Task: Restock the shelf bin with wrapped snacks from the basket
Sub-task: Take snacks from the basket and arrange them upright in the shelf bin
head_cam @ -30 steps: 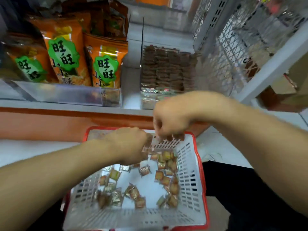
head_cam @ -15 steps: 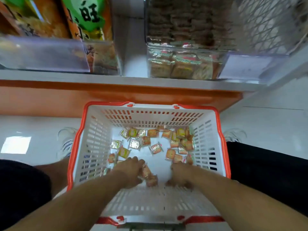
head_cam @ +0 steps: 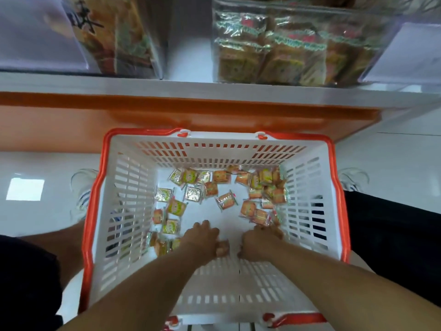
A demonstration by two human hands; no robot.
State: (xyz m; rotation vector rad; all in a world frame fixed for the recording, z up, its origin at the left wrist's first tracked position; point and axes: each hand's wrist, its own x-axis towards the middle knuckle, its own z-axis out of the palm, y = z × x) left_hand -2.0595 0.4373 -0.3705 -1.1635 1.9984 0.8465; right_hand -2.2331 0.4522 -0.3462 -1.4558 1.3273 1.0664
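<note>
Down in the basket: wrapped snacks point(head_cam: 225, 200) lie scattered over the floor of the basket point(head_cam: 310, 149), thickest toward its far right corner, a few against its near left wall.
Change: a second ago both hands were up at the basket's far rim; now both are down on its floor at the near side, so another pick-up has likely begun.
Left hand point(head_cam: 202, 238): knuckles up, fingers curled downward over one snack point(head_cam: 223, 247) at its inner edge; whether it truly grips it I cannot tell.
Right hand point(head_cam: 259, 242): fingers bent onto packets near the basket's right wall; hold unclear.
Shelf bin point(head_cam: 281, 44): clear-fronted, above and beyond the basket, already holding similar packets.
Neighbours: bagged snacks point(head_cam: 119, 37) in the next bin, left of the shelf bin.
In the way: orange shelf edge point(head_cam: 191, 111) overhangs the basket's far rim, so a lift must likely clear it.
</note>
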